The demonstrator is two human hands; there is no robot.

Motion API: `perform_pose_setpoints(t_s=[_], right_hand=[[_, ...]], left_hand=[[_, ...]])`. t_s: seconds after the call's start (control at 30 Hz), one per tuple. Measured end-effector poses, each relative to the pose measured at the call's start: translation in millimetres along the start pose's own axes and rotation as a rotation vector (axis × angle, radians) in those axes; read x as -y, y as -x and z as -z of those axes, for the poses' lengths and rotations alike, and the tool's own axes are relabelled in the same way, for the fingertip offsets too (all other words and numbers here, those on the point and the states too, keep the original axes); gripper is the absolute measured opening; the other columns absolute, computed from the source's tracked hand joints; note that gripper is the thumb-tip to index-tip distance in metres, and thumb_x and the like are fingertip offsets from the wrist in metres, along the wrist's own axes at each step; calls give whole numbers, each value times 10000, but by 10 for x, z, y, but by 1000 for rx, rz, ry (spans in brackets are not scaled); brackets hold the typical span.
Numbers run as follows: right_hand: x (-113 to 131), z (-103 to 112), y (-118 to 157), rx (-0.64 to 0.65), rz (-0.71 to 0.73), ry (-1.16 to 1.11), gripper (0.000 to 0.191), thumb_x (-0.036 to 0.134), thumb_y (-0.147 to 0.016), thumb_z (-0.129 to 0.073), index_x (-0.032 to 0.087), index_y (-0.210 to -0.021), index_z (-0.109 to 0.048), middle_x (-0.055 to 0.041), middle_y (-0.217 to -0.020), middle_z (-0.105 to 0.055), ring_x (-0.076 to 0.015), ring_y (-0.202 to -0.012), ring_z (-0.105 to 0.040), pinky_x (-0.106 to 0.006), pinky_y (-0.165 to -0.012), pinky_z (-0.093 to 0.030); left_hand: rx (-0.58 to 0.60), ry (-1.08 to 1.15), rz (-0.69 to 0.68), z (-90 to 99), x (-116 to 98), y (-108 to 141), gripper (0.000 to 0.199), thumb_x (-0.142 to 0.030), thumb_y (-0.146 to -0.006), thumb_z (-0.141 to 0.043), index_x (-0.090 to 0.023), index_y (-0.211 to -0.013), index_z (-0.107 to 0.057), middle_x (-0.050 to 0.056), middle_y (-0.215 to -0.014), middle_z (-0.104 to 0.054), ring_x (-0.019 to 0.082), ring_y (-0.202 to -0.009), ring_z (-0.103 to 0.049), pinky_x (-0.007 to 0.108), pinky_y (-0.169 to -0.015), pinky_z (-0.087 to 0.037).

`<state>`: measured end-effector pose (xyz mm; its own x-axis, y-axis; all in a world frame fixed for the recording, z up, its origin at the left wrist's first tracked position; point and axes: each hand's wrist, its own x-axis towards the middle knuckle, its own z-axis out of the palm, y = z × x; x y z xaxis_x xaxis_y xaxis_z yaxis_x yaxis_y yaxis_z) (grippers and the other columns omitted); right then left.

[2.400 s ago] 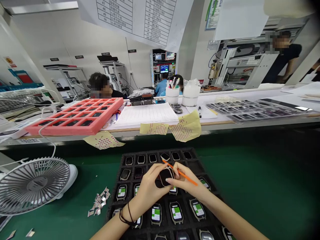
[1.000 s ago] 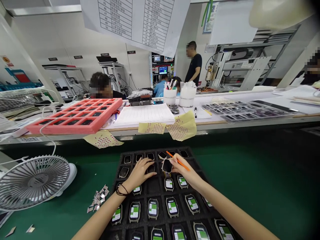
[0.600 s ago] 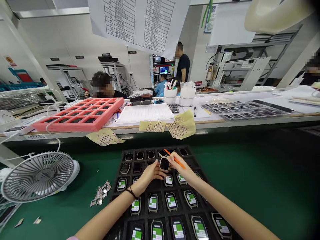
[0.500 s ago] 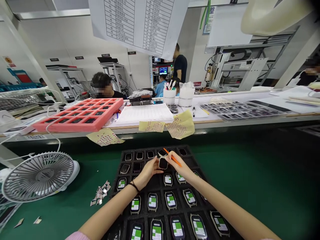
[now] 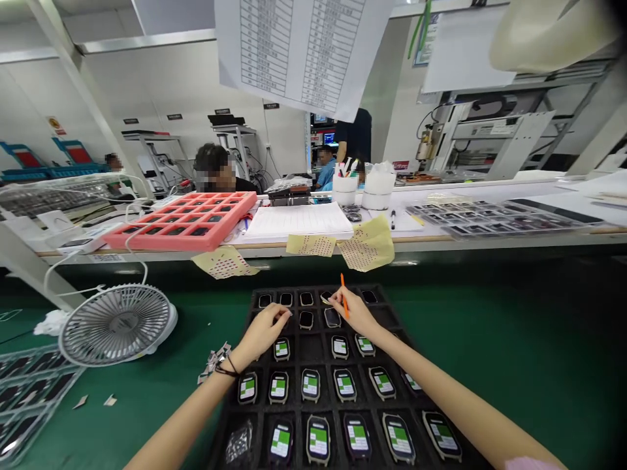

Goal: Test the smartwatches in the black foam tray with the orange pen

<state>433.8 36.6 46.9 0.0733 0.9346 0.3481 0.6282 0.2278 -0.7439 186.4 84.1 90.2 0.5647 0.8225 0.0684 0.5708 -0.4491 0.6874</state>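
Green matting of a workbench [image 5: 494, 326], with a black foam tray [image 5: 318, 288] on it, divided into square slots.

Item: my right hand [image 5: 355, 312], clenched on a slim orange stick [image 5: 344, 297], held upright.
Item: dark-glass smartwatch [image 5: 332, 318], rounded-rectangular, lying in the tray's second row just below that hand.
Item: my left hand [image 5: 264, 329], fingers curled, grasping nothing I can see, over the second row.
Item: black cord bracelet [image 5: 225, 367] on that wrist.
Item: rows of smartwatches with green-and-white screens [image 5: 309, 385] in the lower slots.
Item: crumpled metallic scraps [image 5: 214, 361] on the matting beside the tray.
Item: white ribbed desk fan [image 5: 117, 324], further left.
Beyond: salmon-pink foam tray [image 5: 181, 222] and perforated yellow sheets [image 5: 367, 245] on a white shelf [image 5: 490, 236].
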Motion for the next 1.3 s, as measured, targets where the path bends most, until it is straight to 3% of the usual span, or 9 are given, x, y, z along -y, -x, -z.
perform_pose_setpoints(t_s=[0.1, 0.17, 0.33, 0.5, 0.67, 0.97, 1.13, 1.2, 1.3], right_hand=[[192, -83, 63, 85, 35, 78, 191, 248, -850, -473, 255, -729, -325, 14, -697, -531, -178, -623, -518, -292, -631, -409], [253, -136, 85, 128, 50, 137, 212, 152, -778, -523, 250, -725, -342, 7, -706, -526, -185, -647, -524, -289, -633, -396], [95, -95, 76, 168, 22, 213, 305, 39, -663, -534, 252, -715, -323, -17, -748, -550, -228, -775, -594, -302, -668, -417], [-104, 16, 121, 241, 20, 135, 308, 105, -764, -512, 266, -662, -269, -32, -708, -612, -265, -950, -666, -306, -703, -472], [-104, 64, 162, 307, 52, 31, 360, 320, -784, -631, 261, -654, -300, -47, -765, -670, -294, -1039, -664, -306, -720, -494], [-164, 4, 85, 219, 22, 49, 478, 450, -699, -707, 260, -599, -280, -42, -684, -637, -336, -983, -678, -337, -688, -498], [174, -72, 160, 166, 22, 70, 334, 438, -852, -527, 247, -633, -362, -51, -691, -640, -254, -785, -667, -333, -683, -468], [403, -224, 212, 189, 27, 68, 259, 400, -908, -448, 232, -711, -450, -35, -702, -640, -201, -680, -627, -310, -657, -459], [686, -548, 249, 301, 12, 61, 124, 318, -904, -486, 215, -852, -531, -28, -768, -663, -180, -684, -623, -279, -658, -462]], left_hand=[[4, -167, 64, 223, 111, 282, 244, -324, -883, -435, -186, -779, -606, 60, -800, -628, 231, -763, -591, 322, -701, -416], [16, -244, 101, 301, 175, 448, 232, -308, -877, -436, -189, -756, -594, 63, -775, -630, 238, -735, -593, 310, -647, -390], [40, -322, 143, 371, 326, 727, 238, -331, -889, -406, -204, -810, -591, 63, -855, -658, 229, -741, -610, 290, -609, -371], [62, -321, 152, 406, 465, 794, 285, -388, -899, -371, -212, -864, -593, 52, -900, -675, 227, -773, -624, 295, -624, -395], [63, -272, 128, 389, 495, 801, 307, -404, -898, -353, -213, -864, -592, 56, -892, -672, 224, -770, -627, 299, -625, -408], [56, -268, 142, 408, 458, 833, 342, -412, -899, -331, -208, -879, -605, 65, -924, -670, 226, -778, -631, 306, -631, -429], [80, -359, 151, 381, 425, 852, 325, -350, -926, -306, -197, -1009, -581, 89, -1011, -662, 240, -901, -627, 310, -707, -469], [77, -431, 150, 321, 404, 832, 324, -285, -934, -283, -178, -1083, -550, 117, -1023, -654, 265, -955, -609, 344, -771, -466], [91, -477, 149, 192, 354, 770, 310, -195, -914, -300, -133, -1104, -538, 175, -1035, -639, 316, -1012, -580, 421, -866, -429]])
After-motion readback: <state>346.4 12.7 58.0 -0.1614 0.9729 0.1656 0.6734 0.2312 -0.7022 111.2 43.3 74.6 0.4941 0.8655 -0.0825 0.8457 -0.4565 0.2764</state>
